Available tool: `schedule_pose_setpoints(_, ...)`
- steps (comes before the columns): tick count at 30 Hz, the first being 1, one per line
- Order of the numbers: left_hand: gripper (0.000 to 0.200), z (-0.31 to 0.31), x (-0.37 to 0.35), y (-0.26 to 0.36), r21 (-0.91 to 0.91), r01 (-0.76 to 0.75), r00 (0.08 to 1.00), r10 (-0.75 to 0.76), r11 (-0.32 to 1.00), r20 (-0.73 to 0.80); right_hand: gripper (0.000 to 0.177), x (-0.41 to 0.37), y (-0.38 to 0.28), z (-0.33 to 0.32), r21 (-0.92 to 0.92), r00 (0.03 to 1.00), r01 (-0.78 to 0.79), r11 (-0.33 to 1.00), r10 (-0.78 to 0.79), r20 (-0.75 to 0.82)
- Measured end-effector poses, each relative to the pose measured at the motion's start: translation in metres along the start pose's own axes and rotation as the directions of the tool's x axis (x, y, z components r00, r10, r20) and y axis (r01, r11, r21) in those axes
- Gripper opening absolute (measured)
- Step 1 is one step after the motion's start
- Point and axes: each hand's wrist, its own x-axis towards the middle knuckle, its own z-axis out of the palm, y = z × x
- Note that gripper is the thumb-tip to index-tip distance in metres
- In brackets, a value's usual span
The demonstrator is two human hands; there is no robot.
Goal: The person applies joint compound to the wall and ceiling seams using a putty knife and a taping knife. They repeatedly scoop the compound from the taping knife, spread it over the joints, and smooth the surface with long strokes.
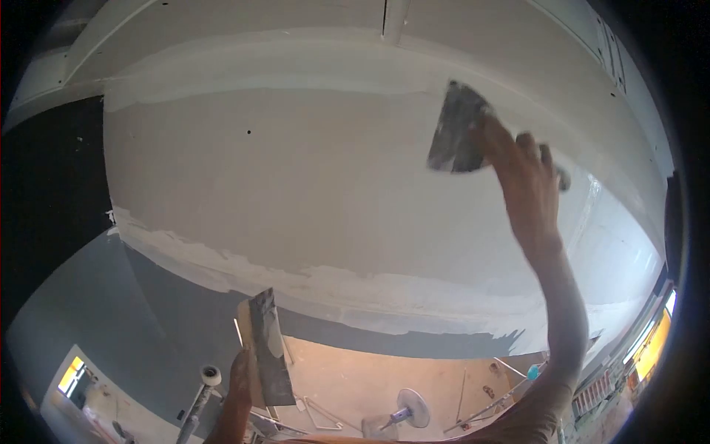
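Observation:
My right hand (529, 189) is raised close to the plasterboard (325, 177), its fingers wrapped round the handle of a putty knife (454, 135). The knife's broad metal blade points up and left and is smeared with pale compound. Lower down on the left, my left hand (238, 381) grips a wide taping knife (271, 355) from its far side. Its long blade stands nearly upright, with light smears on the grey metal, and most of those fingers are hidden. Bands of white joint compound (318, 285) run along the board's lower and upper edges.
A metal pole (198, 403) with a round end rises beside my left forearm. Far below stand a fan (413, 407) and some thin frames on the tan floor (333, 362). A black area (55, 159) borders the board at left; grey wall (74, 296) lies beneath it.

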Motion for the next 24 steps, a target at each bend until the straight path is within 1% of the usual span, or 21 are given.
schedule_pose_setpoints(1, 0.045, -0.01, 0.012, -0.002, 0.027, 0.065, 0.996, -0.063, 0.998, -0.067, 0.059, -0.013, -0.014, -0.01, 0.131, 0.998, 0.033, 0.991, -0.025, -0.063)
schedule_pose_setpoints(2, 0.045, -0.002, 0.009, 0.003, 0.028, 0.066, 0.996, -0.064, 0.997, -0.067, 0.056, -0.029, -0.031, -0.011, 0.361, 0.998, 0.056, 0.931, -0.038, -0.055)
schedule_pose_setpoints(3, 0.047, 0.019, 0.001, 0.012, 0.029, 0.079, 0.996, -0.08, 0.996, 0.027, 0.052, -0.05, -0.055, -0.01, 0.539, 0.998, 0.065, 0.84, -0.06, -0.027)
schedule_pose_setpoints(4, 0.05, 0.047, -0.009, 0.024, 0.029, 0.093, 0.988, -0.096, 0.995, 0.122, 0.047, -0.07, -0.085, -0.006, 0.78, 0.988, 0.048, 0.623, -0.143, 0.054)
schedule_pose_setpoints(5, 0.047, 0.094, -0.028, 0.042, -0.031, 0.122, 0.982, -0.116, 0.992, 0.147, 0.044, -0.074, -0.119, -0.026, 0.883, 0.965, 0.061, 0.465, -0.255, 0.067)
schedule_pose_setpoints(6, 0.047, 0.109, -0.033, 0.046, -0.042, 0.121, 0.979, -0.112, 0.992, 0.169, 0.052, -0.091, -0.154, -0.025, 0.935, 0.9, 0.236, 0.266, -0.422, -0.107)
schedule_pose_setpoints(8, 0.046, 0.106, -0.034, 0.046, -0.045, 0.085, 0.979, -0.075, 0.995, 0.19, 0.056, -0.097, -0.196, -0.054, 0.895, 0.819, 0.319, 0.313, -0.565, -0.094)
schedule_pose_setpoints(9, 0.046, 0.097, -0.035, 0.047, -0.045, 0.056, 0.982, -0.047, 0.997, 0.183, 0.056, -0.097, -0.205, -0.051, 0.894, 0.817, 0.329, 0.304, -0.567, -0.108)
schedule_pose_setpoints(11, 0.045, 0.076, -0.036, 0.057, -0.06, -0.013, 0.987, 0.022, 0.998, 0.159, 0.057, -0.092, -0.222, -0.036, 0.856, 0.792, 0.367, 0.365, -0.605, -0.082)
schedule_pose_setpoints(12, 0.045, 0.064, -0.038, 0.064, -0.071, -0.049, 0.988, 0.059, 0.996, 0.142, 0.057, -0.086, -0.224, -0.032, 0.854, 0.785, 0.379, 0.356, -0.613, -0.093)
schedule_pose_setpoints(14, 0.045, 0.042, -0.046, 0.081, -0.075, -0.126, 0.986, 0.133, 0.989, 0.1, 0.058, -0.063, -0.221, -0.018, 0.676, 0.797, 0.41, 0.612, -0.601, 0.061)
schedule_pose_setpoints(15, 0.044, 0.031, -0.051, 0.091, -0.072, -0.168, 0.981, 0.174, 0.983, 0.086, 0.054, -0.053, -0.223, -0.008, 0.772, 0.859, 0.31, 0.555, -0.511, 0.022)
schedule_pose_setpoints(16, 0.044, 0.019, -0.059, 0.099, -0.07, -0.204, 0.976, 0.209, 0.976, 0.064, 0.054, -0.041, -0.231, 0.001, 0.777, 0.857, 0.33, 0.537, -0.516, -0.008)
schedule_pose_setpoints(17, 0.044, 0.011, -0.066, 0.107, -0.06, -0.244, 0.968, 0.247, 0.968, 0.051, 0.048, -0.03, -0.242, 0.009, 0.994, 0.888, -0.036, 0.103, -0.452, 0.079)
schedule_pose_setpoints(18, 0.044, 0.005, -0.071, 0.114, -0.047, -0.26, 0.965, 0.262, 0.964, 0.034, 0.042, -0.019, -0.25, 0.014, 0.841, 0.872, -0.384, -0.382, -0.449, 0.194)
schedule_pose_setpoints(19, 0.045, -0.002, -0.076, 0.118, -0.006, -0.237, 0.961, 0.233, 0.972, -0.147, 0.033, 0.012, -0.249, 0.002, 0.67, 0.767, -0.562, -0.485, -0.608, 0.203)
schedule_pose_setpoints(20, 0.047, -0.012, -0.081, 0.125, 0.039, -0.208, 0.923, 0.209, 0.977, -0.324, 0.034, 0.032, -0.259, -0.013, 0.388, 0.788, -0.61, -0.691, -0.579, 0.208)
schedule_pose_setpoints(21, 0.047, -0.036, -0.084, 0.126, -0.092, -0.207, 0.973, 0.195, 0.974, -0.126, 0.037, 0.053, -0.276, -0.025, 0.057, 0.807, -0.573, -0.818, -0.55, 0.215)
schedule_pose_setpoints(22, 0.047, -0.031, -0.096, 0.137, -0.044, -0.225, 0.965, 0.217, 0.973, -0.146, 0.037, 0.075, -0.297, -0.026, -0.111, 0.836, -0.511, -0.853, -0.523, 0.17)
schedule_pose_setpoints(23, 0.046, -0.015, -0.108, 0.138, -0.01, -0.269, 0.927, 0.256, 0.963, -0.275, 0.037, 0.096, -0.318, -0.022, -0.28, 0.865, -0.437, -0.855, -0.484, 0.129)
schedule_pose_setpoints(24, 0.045, -0.004, -0.115, 0.141, 0.027, -0.319, 0.868, 0.303, 0.947, -0.392, 0.036, 0.119, -0.335, -0.014, -0.299, 0.916, -0.379, -0.876, -0.402, 0.015)
